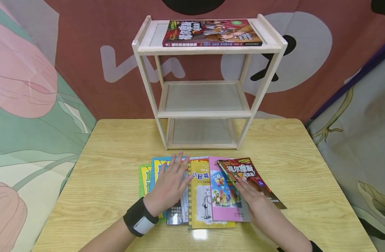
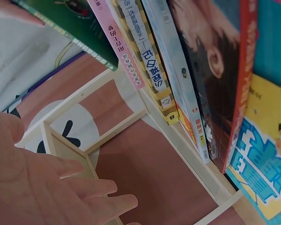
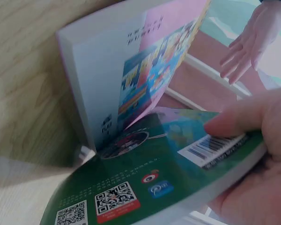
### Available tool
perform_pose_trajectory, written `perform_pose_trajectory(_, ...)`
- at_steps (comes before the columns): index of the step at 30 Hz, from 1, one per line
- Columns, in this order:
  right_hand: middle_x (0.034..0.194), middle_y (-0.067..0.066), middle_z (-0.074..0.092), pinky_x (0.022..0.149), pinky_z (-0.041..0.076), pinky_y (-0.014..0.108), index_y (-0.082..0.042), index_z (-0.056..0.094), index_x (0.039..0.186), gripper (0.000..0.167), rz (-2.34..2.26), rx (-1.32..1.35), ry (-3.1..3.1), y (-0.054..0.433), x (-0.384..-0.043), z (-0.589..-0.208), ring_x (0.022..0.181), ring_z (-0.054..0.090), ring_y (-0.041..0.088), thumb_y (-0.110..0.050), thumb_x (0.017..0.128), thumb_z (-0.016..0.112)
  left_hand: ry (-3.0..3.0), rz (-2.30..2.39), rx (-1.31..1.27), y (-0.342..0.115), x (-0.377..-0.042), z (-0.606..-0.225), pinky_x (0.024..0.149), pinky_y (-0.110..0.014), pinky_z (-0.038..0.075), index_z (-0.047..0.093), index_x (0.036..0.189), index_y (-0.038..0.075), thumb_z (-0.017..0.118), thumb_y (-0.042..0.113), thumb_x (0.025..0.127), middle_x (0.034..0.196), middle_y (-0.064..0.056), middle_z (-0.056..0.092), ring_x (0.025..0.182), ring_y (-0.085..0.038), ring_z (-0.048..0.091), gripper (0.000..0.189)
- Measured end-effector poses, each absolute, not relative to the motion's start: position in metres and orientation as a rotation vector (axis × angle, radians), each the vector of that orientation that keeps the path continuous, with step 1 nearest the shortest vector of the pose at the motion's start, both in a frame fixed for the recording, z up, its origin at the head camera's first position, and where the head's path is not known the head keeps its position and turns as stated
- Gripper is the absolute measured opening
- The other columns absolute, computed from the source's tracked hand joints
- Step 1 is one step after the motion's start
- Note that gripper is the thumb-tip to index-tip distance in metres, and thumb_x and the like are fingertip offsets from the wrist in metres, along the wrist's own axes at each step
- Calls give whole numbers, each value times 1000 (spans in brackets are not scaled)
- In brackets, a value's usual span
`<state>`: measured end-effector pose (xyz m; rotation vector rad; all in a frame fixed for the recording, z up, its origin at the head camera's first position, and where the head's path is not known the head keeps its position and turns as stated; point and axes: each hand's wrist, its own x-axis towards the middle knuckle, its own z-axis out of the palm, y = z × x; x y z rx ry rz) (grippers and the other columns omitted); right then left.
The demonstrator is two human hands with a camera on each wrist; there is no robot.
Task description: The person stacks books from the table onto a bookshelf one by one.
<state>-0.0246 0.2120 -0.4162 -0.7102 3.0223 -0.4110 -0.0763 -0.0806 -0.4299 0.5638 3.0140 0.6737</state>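
Table [image 1: 94, 196] carries rack [image 1: 205, 114]; rack's top tier [image 1: 211, 51] holds flat book [image 1: 211, 33]. Before rack: your left hand [image 1: 170, 183] spread over books [image 1: 200, 199], your right hand [image 1: 258, 206] pinching green-backed book [image 3: 154, 164].

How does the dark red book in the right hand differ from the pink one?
In the head view, the dark red book slants; the pink book sits nearly straight. The right hand grips the dark red book, not the pink book. The dark red book's cover is mostly dark; the pink book's is bright. Both have illustrated covers.
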Motion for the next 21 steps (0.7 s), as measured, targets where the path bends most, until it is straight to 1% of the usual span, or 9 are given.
perform_pose_trajectory(2,139,17,50,85,50,53,-4,53,134,62,-457,-724,3069,213,-26,-415,122,53,37,16,76,64,3010,670,559,-81,-77,-430,113,-62,11,11,153,19,28,55,99,160,-2,-2,147,-28,3,67)
perform_pose_trajectory(6,135,18,54,83,52,48,-3,54,133,63,-504,-801,3153,216,-29,-412,117,57,35,19,74,62,2998,669,568,-79,-77,-428,113,-61,11,11,153,20,30,55,98,160,0,-1,147,-26,2,68)
perform_pose_trajectory(10,133,15,57,83,53,43,-3,52,134,65,-537,-915,3219,218,-33,-407,114,60,32,20,73,60,3003,660,645,-76,-78,-426,115,-56,14,11,153,18,42,47,98,160,2,0,147,-21,4,70)
perform_pose_trajectory(13,134,13,56,86,52,44,-4,53,133,38,-542,-978,3226,217,-34,-404,115,59,30,-3,96,45,3018,659,726,-73,-79,-423,115,-51,17,11,153,16,47,41,97,159,4,0,147,-18,8,71)
perform_pose_trajectory(14,135,12,55,87,51,43,-4,54,133,37,-553,-1010,3221,216,-34,-403,116,59,29,-8,99,41,3021,673,752,-72,-80,-421,115,-50,18,13,153,14,49,39,97,159,4,1,147,-17,9,71)
perform_pose_trajectory(15,135,12,56,87,51,43,-4,55,132,39,-565,-1048,3215,215,-34,-401,116,59,29,-15,103,32,3026,681,773,-71,-80,-420,115,-50,19,14,153,14,51,37,96,159,4,2,147,-17,11,72)
perform_pose_trajectory(17,135,10,55,90,50,41,-6,56,132,55,-588,-1125,3193,214,-35,-399,118,58,28,-27,104,14,3032,680,807,-69,-80,-418,115,-50,19,13,153,13,53,36,96,159,4,3,146,-17,13,73)
perform_pose_trajectory(20,134,9,57,96,46,32,-8,58,130,51,-646,-1285,3151,212,-37,-396,117,58,27,-25,105,17,3045,650,856,-67,-81,-416,115,-50,18,16,152,12,57,34,93,159,2,6,146,-17,14,76)
perform_pose_trajectory(21,133,9,57,100,43,28,-9,59,129,56,-646,-1324,3139,211,-37,-395,118,58,25,-27,104,12,3052,624,876,-66,-81,-415,115,-51,18,16,152,12,59,34,92,159,1,7,146,-18,15,77)
